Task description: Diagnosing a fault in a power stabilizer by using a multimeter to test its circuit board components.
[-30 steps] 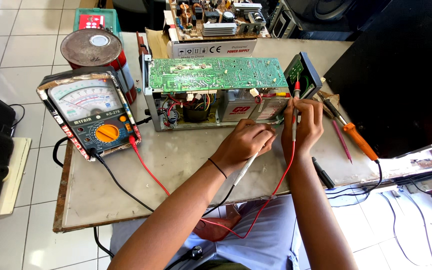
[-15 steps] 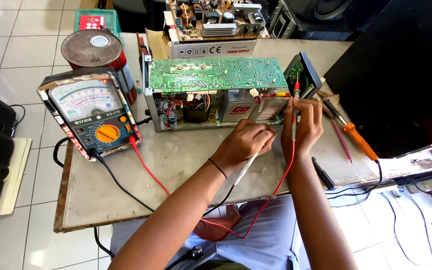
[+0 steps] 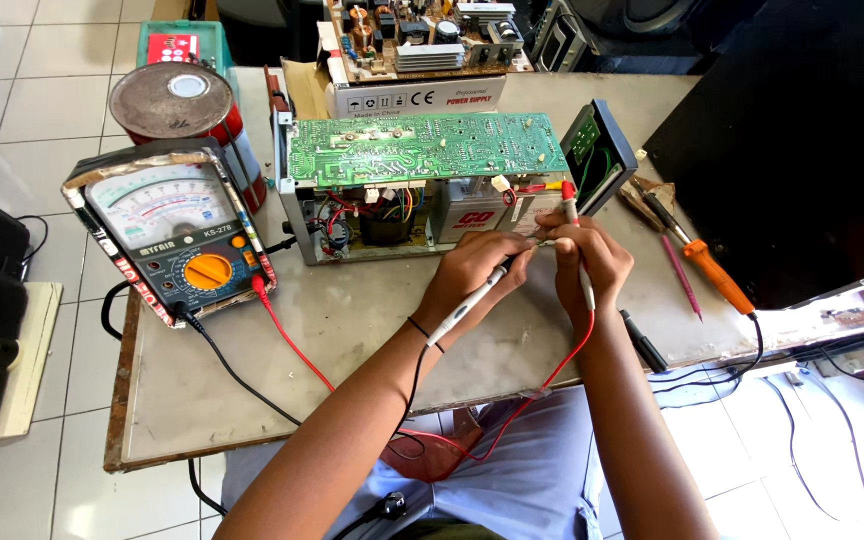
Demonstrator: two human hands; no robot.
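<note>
1. Barely anything's moved since a second ago; both hands stay at the open power unit (image 3: 422,190) on the bench (image 3: 352,330).
2. Left hand (image 3: 477,272) fingers grasp the white probe (image 3: 464,308).
3. Right hand (image 3: 592,262) fingers pinch the red probe (image 3: 572,212) against the unit's front.

My arms are bare from the elbow down; no sleeve shows on either forearm. My left hand (image 3: 472,270) carries no ring or glove. A thin black band, cord-like and plain, circles my left wrist (image 3: 420,330). My right hand (image 3: 592,262) is likewise bare, with no band, watch or ring visible on its wrist. Fingernails are short and unpainted as far as can be seen. My lap is covered by light blue-grey cloth (image 3: 542,480), smooth and without pattern, with soft folds running across it.
</note>
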